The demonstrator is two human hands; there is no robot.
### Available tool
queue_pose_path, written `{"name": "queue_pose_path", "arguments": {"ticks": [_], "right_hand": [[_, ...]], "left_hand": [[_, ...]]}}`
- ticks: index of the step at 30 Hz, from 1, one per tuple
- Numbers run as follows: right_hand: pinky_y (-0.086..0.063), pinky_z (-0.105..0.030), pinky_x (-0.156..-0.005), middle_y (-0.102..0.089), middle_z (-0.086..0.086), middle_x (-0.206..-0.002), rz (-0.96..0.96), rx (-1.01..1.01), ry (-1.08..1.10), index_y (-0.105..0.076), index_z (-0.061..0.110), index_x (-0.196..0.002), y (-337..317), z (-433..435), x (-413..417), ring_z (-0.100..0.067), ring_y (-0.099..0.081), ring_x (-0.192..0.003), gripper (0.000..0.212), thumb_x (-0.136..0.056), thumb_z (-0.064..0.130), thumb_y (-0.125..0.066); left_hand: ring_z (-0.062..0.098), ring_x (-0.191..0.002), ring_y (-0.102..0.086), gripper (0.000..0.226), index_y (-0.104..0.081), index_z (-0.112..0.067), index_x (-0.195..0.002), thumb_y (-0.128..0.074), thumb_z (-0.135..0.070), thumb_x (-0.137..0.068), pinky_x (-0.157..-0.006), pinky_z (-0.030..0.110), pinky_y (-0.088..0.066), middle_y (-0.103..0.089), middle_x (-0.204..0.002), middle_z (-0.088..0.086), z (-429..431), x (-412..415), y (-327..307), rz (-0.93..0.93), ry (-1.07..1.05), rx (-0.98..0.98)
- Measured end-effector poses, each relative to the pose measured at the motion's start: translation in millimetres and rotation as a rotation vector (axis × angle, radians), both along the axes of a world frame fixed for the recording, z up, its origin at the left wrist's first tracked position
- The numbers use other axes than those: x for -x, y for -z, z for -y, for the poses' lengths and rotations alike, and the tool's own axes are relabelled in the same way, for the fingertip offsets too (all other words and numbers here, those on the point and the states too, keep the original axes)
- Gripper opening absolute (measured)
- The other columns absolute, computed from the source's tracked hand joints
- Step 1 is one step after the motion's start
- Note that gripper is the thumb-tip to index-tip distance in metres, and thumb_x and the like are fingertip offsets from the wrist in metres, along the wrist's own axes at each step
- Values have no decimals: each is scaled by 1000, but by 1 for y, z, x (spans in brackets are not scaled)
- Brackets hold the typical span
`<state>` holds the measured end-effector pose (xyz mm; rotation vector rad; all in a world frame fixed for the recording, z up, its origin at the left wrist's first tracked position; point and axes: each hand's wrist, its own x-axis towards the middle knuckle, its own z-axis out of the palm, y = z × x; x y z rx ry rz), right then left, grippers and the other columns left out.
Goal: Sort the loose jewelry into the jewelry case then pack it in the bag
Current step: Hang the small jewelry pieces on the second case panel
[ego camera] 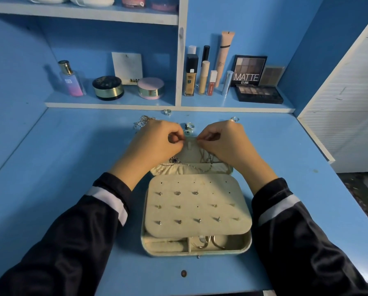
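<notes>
An open beige jewelry case (197, 251) lies on the blue desk. Its earring panel (197, 205) carries several studs. Its lid (189, 154) lies open at the far side, with an elastic pocket (178, 168). A thin necklace chain (206, 160) with a dark blue pendant (175, 160) hangs across the lid. My left hand (157, 142) and my right hand (221, 142) each pinch the chain on either side of the lid's snap tab (189, 145). Loose rings (189, 126) and a chain (142, 121) lie behind my hands. No bag is in view.
A low shelf at the back holds a perfume bottle (71, 79), compacts (108, 87), makeup tubes (204, 77) and eyeshadow palettes (258, 94). More rings (167, 112) (234, 119) lie near the shelf edge. A small bead (198, 257) lies in front of the case. A white louvred panel (345, 107) stands at right.
</notes>
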<state>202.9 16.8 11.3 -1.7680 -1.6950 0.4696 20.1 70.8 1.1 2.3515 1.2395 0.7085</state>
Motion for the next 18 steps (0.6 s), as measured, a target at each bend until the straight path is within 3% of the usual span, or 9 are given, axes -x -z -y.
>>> {"name": "queue_pose_path", "arguments": {"ticks": [5, 7, 11, 15, 18], "right_hand": [[-43, -7, -60, -68, 6, -72, -11, 72, -62, -77, 13, -85, -3, 4, -4, 5, -56, -61, 5, -81, 11, -74], [-40, -4, -59, -65, 11, -70, -20, 99, -85, -76, 14, -85, -5, 6, -5, 10, -54, -59, 3, -82, 13, -75], [-40, -3, -58, -68, 12, -73, -18, 144, -116, -76, 18, -85, -7, 9, -7, 11, -55, -60, 3, -82, 17, -76], [-42, -5, -60, -72, 8, -77, -74, 171, -138, -77, 21, -85, -9, 11, -7, 6, -58, -62, 6, -82, 17, -75], [-45, -9, -63, -73, 8, -76, -139, 181, -169, -77, 26, -84, -11, 11, -6, 3, -59, -63, 11, -82, 15, -75]], "left_hand": [[-10, -63, -56, 8, -74, -26, -79, -74, -18, -81, -61, 6, -39, -67, -74, -11, 4, 4, -5, 16, 15, 106], [-12, -60, -55, 4, -75, -22, -82, -74, -19, -82, -57, 2, -36, -68, -75, -11, 5, 5, -6, 11, 29, 145], [-14, -58, -54, 1, -75, -21, -83, -74, -21, -84, -56, 1, -36, -66, -73, -14, 7, 7, -9, 9, 46, 189], [-14, -57, -55, 2, -74, -25, -84, -74, -23, -85, -55, 3, -36, -62, -58, -28, 8, 11, -15, -26, 112, 261], [-4, -67, -64, 7, -75, -32, -82, -76, -25, -83, -67, 14, -50, -70, -71, -21, 7, 14, -16, 21, 158, 306]]}}
